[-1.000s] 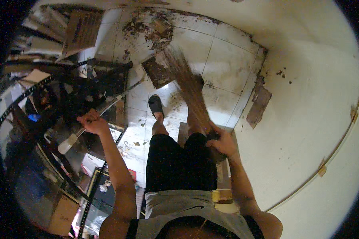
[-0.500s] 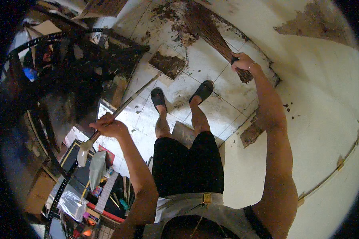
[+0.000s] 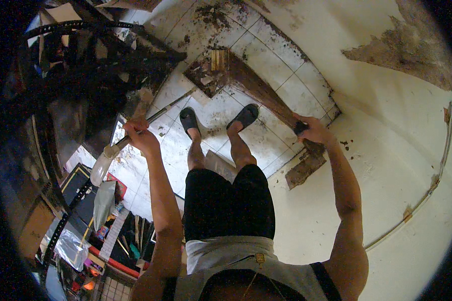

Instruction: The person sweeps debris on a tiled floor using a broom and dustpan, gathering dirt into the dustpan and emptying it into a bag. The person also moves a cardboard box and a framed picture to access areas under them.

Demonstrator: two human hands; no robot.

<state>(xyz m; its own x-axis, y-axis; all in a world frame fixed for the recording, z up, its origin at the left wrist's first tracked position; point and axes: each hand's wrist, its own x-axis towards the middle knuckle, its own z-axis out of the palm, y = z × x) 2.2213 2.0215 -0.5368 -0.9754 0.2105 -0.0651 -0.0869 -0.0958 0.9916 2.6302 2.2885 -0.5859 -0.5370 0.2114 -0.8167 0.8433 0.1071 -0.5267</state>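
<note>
My left hand (image 3: 143, 139) is closed around the long handle of a dustpan (image 3: 206, 90), whose toothed edge shows. Dark debris lies in the pan, and a yellowish ribbed piece (image 3: 219, 59) is at its far side. In my right hand (image 3: 314, 131) is a broom (image 3: 263, 93) of brown bristles, gripped at its dark binding. The broom's spread end reaches the pan's right side, beside the ribbed piece. A whitish, translucent grip (image 3: 103, 163) forms the handle's near end, below my left hand.
Dirt (image 3: 213, 22) is scattered over white floor tiles (image 3: 266, 45). A pale wall (image 3: 397, 150) with peeling patches rises on the right. On the left stands a dark metal rack (image 3: 135, 62) with clutter. My sandalled feet (image 3: 243, 118) stand near the pan. Assorted goods (image 3: 118, 236) lie lower left.
The broom has swept left and nearer, from the far floor to the dustpan. My right hand has come nearer. The yellowish ribbed piece now shows at the pan.
</note>
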